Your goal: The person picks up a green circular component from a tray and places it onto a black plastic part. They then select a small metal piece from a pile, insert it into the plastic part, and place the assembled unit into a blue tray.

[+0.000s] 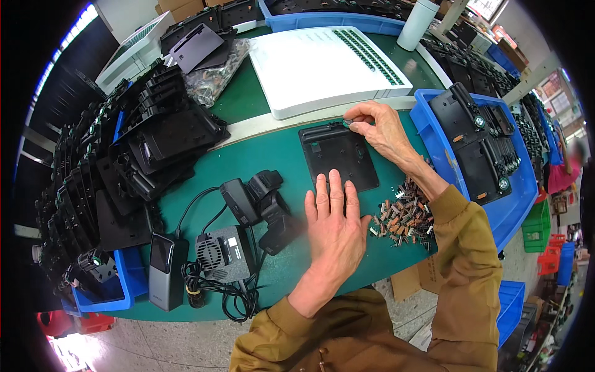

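Note:
A flat black plastic panel (pixel 339 158) with a raised bar along its far edge lies on the green table in front of me. My left hand (pixel 336 229) is open, its straight fingers resting on the panel's near edge. At the panel's far right corner, my right hand (pixel 378 127) pinches a small round greenish part (pixel 347 123) between thumb and fingertips. The part sits at the end of the raised bar; whether it is seated there I cannot tell. A heap of small brown and grey connector-like pieces (pixel 401 214) lies below my right forearm.
A blue bin (pixel 505 217) with similar panels stands at right. Stacked black panels (pixel 155 142) crowd the left. A white tray (pixel 310 80) holding rows of green parts lies beyond. Nearer left are a black strapped device (pixel 242 201), a power bank (pixel 167 273) and coiled cables (pixel 238 297).

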Demonstrator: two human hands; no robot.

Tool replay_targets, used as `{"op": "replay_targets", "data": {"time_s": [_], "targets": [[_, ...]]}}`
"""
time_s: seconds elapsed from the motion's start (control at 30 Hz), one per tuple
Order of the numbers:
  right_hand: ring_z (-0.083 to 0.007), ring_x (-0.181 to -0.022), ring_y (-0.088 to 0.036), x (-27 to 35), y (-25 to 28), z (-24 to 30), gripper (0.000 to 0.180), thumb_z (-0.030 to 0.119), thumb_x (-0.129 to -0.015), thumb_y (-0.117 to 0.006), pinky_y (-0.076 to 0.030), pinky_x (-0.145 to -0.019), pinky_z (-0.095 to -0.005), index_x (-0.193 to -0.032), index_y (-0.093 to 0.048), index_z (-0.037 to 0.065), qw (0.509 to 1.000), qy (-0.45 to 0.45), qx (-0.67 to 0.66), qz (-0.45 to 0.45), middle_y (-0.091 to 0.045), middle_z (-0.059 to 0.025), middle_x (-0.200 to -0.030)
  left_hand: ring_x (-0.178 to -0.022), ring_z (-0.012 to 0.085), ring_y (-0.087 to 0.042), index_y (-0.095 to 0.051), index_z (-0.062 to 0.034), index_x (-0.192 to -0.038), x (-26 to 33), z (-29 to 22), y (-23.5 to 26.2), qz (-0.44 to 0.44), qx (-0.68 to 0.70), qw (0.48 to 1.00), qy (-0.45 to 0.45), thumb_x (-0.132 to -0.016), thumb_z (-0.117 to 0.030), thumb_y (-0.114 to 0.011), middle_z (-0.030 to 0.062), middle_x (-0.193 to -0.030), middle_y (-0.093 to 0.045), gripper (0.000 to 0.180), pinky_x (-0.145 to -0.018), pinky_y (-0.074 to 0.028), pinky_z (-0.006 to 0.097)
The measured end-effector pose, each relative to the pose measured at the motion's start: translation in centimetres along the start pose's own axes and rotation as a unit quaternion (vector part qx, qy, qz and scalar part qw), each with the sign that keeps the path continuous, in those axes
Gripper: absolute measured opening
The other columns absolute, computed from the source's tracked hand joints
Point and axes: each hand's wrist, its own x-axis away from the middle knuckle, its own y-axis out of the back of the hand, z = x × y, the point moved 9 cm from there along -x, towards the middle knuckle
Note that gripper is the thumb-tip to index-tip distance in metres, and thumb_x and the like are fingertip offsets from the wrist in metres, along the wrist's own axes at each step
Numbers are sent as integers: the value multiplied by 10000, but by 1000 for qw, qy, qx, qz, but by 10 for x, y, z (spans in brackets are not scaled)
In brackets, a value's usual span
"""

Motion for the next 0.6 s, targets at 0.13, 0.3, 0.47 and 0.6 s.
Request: {"op": "replay_targets", "data": {"time_s": [0.13, 0.3, 0.47, 0.6], "targets": [[-200, -804, -655, -3, -3, -14, 245, 44, -779, -654, -531, -742, -326, -1015, -688, -14, 996, -73, -32, 39, -691, -130, -871, -1383, 455, -302, -476, 51, -1354, -1, -1, -3, -1, 4, 1000, -3, -854, -288, -683, 281, -1474, -350, 639, -1106, -257, 562], [-192, -799, -649, -2, -3, -9, 234, 47, -775, -657, -528, -743, -316, -998, -690, -15, 995, -88, -22, 30, -689, -121, -868, -1381, 456, -305, -479, 51, -1350, 0, -1, -2, 0, 1, 1000, -2, -854, -289, -683, 281, -1471, -353, 635, -1104, -259, 562], [-186, -802, -643, -6, -6, -19, 236, 46, -768, -659, -526, -753, -314, -995, -693, -9, 993, -98, -47, 40, -679, -111, -856, -1381, 458, -304, -478, 54, -1348, 0, -1, -1, -4, 4, 1000, -3, -855, -281, -681, 282, -1473, -349, 630, -1100, -263, 566], [-187, -819, -642, -9, -5, -20, 239, 42, -757, -656, -525, -765, -310, -986, -708, -2, 992, -100, -53, 51, -677, -104, -858, -1381, 458, -304, -477, 55, -1349, -1, -2, -2, -4, 7, 1000, -5, -856, -278, -679, 284, -1475, -346, 629, -1101, -263, 567]]}}
